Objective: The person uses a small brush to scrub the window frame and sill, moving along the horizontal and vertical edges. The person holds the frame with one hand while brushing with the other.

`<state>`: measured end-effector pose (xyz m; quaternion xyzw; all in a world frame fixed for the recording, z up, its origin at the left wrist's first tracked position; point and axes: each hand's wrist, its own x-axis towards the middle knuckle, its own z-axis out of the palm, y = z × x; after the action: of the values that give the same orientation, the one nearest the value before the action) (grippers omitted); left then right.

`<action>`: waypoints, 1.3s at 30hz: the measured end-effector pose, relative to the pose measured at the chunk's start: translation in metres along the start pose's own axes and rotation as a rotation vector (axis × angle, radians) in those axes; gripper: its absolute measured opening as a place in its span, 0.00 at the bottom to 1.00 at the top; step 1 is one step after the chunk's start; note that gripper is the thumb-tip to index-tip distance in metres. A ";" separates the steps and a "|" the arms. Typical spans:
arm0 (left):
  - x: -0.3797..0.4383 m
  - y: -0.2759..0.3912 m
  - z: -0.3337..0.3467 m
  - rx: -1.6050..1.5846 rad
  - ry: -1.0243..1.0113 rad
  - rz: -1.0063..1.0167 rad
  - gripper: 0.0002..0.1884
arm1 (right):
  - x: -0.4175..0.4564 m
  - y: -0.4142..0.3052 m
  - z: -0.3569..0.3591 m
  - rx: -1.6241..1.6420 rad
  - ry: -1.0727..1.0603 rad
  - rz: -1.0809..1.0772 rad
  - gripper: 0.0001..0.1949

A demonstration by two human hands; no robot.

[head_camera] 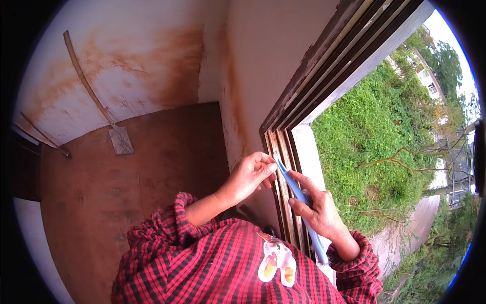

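Note:
My right hand (319, 209) grips a slim blue-handled cleaning brush (295, 188) over the window sill. Pale bristles show at its upper tip, and a whitish fringe at its lower end. Close beside that upper tip is my left hand (250, 174), its thumb and curled fingers drawn together. Whether anything is pinched between them is too small to tell. Beneath both hands run the grooved tracks of the sliding window frame (281, 190), worn and dirty, partly covered by the brush and my fingers.
The window's side frame (322, 64) rises ahead, with greenery (364, 125) outside the opening. On the left, a long-handled shovel (121, 140) leans against the stained wall (152, 64). Another long-handled tool (45, 138) leans farther left above the brown floor (91, 197).

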<state>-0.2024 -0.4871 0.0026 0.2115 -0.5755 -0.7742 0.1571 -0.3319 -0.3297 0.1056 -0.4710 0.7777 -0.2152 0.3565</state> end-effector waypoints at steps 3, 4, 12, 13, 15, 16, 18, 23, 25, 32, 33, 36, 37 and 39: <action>-0.021 -0.023 0.007 0.187 0.102 0.084 0.15 | 0.010 0.013 0.001 0.149 0.064 0.109 0.27; -0.026 -0.025 0.008 0.262 0.122 0.066 0.14 | 0.016 0.015 0.001 0.151 0.065 0.117 0.27; -0.035 -0.040 0.013 0.567 0.203 0.239 0.13 | 0.068 0.000 -0.003 -0.096 0.097 0.096 0.24; -0.034 -0.040 0.014 0.564 0.198 0.261 0.12 | 0.074 -0.002 -0.005 -0.128 0.114 0.071 0.24; -0.032 -0.042 0.014 0.561 0.192 0.303 0.12 | 0.087 0.000 -0.006 -0.114 0.153 0.015 0.24; -0.031 -0.043 0.013 0.560 0.194 0.306 0.12 | 0.091 -0.003 -0.007 -0.111 0.145 0.036 0.23; -0.030 -0.045 0.010 0.560 0.198 0.312 0.11 | 0.095 -0.006 -0.007 -0.096 0.136 0.085 0.23; -0.028 -0.045 0.006 0.524 0.158 0.207 0.12 | 0.095 0.015 0.025 0.077 0.265 0.032 0.24; -0.026 -0.045 0.008 0.471 0.150 0.182 0.11 | 0.094 0.037 0.042 0.205 0.328 0.002 0.24; -0.032 -0.052 -0.002 0.364 0.157 0.145 0.10 | 0.091 0.039 0.050 0.151 0.367 -0.003 0.24; -0.034 -0.053 -0.002 0.351 0.164 0.135 0.10 | 0.089 0.039 0.051 0.116 0.366 0.002 0.24; -0.037 -0.056 -0.003 0.325 0.151 0.094 0.11 | 0.080 0.025 0.048 0.059 0.379 0.038 0.24; -0.038 -0.057 -0.004 0.350 0.140 0.082 0.11 | 0.076 0.018 0.048 0.039 0.371 0.046 0.24; -0.040 -0.058 -0.004 0.400 0.118 0.061 0.11 | 0.069 0.007 0.048 0.001 0.357 0.060 0.25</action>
<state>-0.1656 -0.4545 -0.0484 0.2658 -0.7138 -0.6255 0.1689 -0.3203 -0.3878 0.0454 -0.4017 0.8421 -0.2851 0.2196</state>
